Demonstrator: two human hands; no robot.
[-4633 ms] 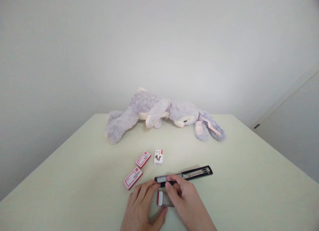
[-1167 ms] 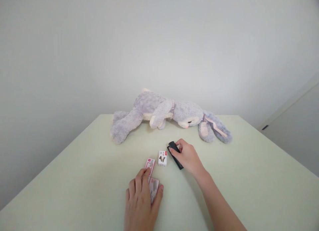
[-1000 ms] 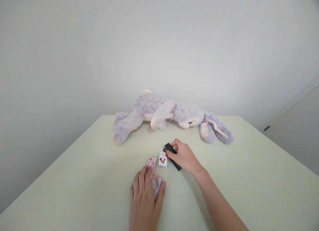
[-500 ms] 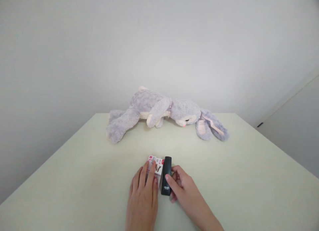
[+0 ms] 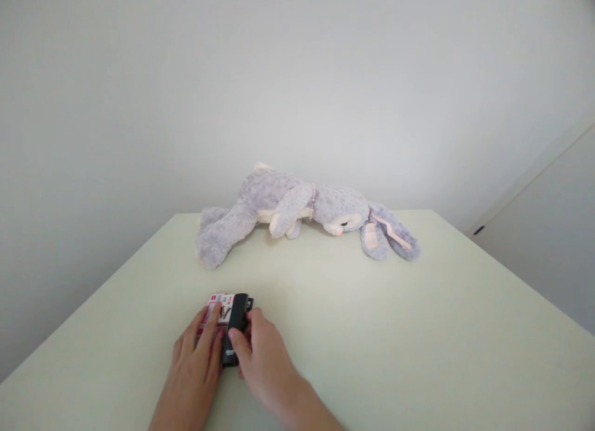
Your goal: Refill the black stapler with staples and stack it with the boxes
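Stapler (image 5: 237,313) and boxes (image 5: 226,299) have moved left, to lower left of centre.
Right hand (image 5: 272,363): grip closed on the stapler, beside the boxes; left hand (image 5: 193,359) covers them, its grip unclear.

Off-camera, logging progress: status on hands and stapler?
Left hand over small boxes. Right hand gripping black stapler beside them. Plush rabbit beyond, apart from both hands.

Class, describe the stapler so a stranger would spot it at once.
On the table, nearer than the plush rabbit, find the right hand. The stapler is in its grip, right of the boxes under the left hand. It is black; the boxes are white and red.
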